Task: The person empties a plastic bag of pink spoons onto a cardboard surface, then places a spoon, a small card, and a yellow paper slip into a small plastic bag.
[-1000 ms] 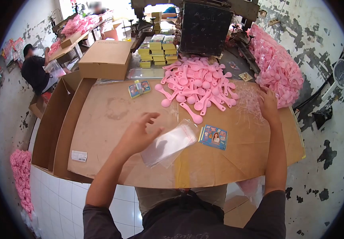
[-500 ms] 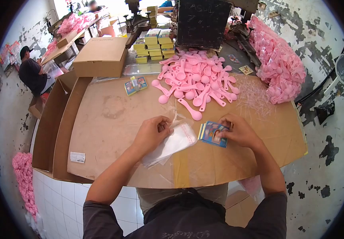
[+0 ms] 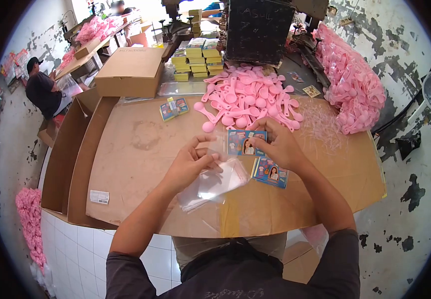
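In the head view my right hand [image 3: 281,144] pinches a blue printed card [image 3: 236,143] by its right end. Its left end meets a clear plastic bag [image 3: 219,143] held at the edge by my left hand [image 3: 193,162]; whether the card is inside the bag's mouth is hard to tell. Below my left hand lies a stack of clear plastic bags [image 3: 218,185]. A small stack of the same cards [image 3: 271,174] rests on the cardboard under my right hand. Just beyond both hands is a heap of pink scoop spoons [image 3: 250,97].
A banded bundle of cards [image 3: 174,108] sits at the back left, near a closed carton [image 3: 128,70]. Stacked card bundles [image 3: 195,57] and a black machine box [image 3: 256,32] stand behind. Bagged pink spoons [image 3: 352,84] fill the right side. Another person [image 3: 46,92] sits far left.
My right hand has lifted a card off the stack and brought it up and left. My left hand has raised a bag from the pile toward it. A near spoon is now hidden.
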A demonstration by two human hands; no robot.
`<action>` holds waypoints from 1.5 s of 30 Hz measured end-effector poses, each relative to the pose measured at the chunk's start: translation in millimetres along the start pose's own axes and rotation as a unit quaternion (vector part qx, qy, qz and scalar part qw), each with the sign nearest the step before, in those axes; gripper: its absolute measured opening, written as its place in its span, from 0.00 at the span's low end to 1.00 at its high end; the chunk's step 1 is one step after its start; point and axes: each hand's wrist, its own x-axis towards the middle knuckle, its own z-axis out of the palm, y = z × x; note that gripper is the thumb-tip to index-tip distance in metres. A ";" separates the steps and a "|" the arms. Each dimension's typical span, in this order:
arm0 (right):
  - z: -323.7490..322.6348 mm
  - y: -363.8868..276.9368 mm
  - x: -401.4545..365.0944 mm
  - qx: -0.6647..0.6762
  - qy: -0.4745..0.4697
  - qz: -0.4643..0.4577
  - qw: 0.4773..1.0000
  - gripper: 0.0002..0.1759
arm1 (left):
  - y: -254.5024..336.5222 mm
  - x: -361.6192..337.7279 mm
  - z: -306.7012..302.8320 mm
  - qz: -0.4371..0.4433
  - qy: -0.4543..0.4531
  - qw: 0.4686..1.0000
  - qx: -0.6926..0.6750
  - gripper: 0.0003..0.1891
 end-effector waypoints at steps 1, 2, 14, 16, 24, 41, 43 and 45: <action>5.2 8.1 7.2 0.042 0.013 0.019 0.999 0.20 | 0.5 -0.4 -0.7 -0.021 -0.004 1.000 -0.009 0.24; 9.0 14.2 9.5 0.073 0.023 0.001 0.997 0.19 | 0.2 -0.3 -1.3 -0.019 -0.006 1.000 0.005 0.26; 15.6 37.4 -2.4 0.057 0.032 -0.108 0.992 0.15 | -16.6 -0.9 8.3 -0.001 -0.038 0.998 0.056 0.28; 9.7 35.1 -2.0 -0.154 0.003 -0.220 0.963 0.17 | -19.1 -3.8 10.1 0.013 -0.050 0.995 0.083 0.28; 36.0 28.1 -16.4 0.016 -0.008 -0.081 0.997 0.17 | -19.9 -8.9 17.4 0.040 -0.046 0.988 0.143 0.26; 28.6 20.5 35.3 -0.376 -0.021 -0.085 0.922 0.14 | -11.8 -10.9 14.2 0.037 -0.037 0.997 0.062 0.19; 29.0 29.2 39.8 -0.373 0.000 -0.119 0.920 0.17 | -10.7 -11.3 13.7 0.048 -0.049 0.996 0.055 0.19; 26.5 26.3 38.0 -0.286 0.022 -0.128 0.949 0.20 | -11.8 -12.0 14.3 0.056 -0.045 0.997 0.039 0.20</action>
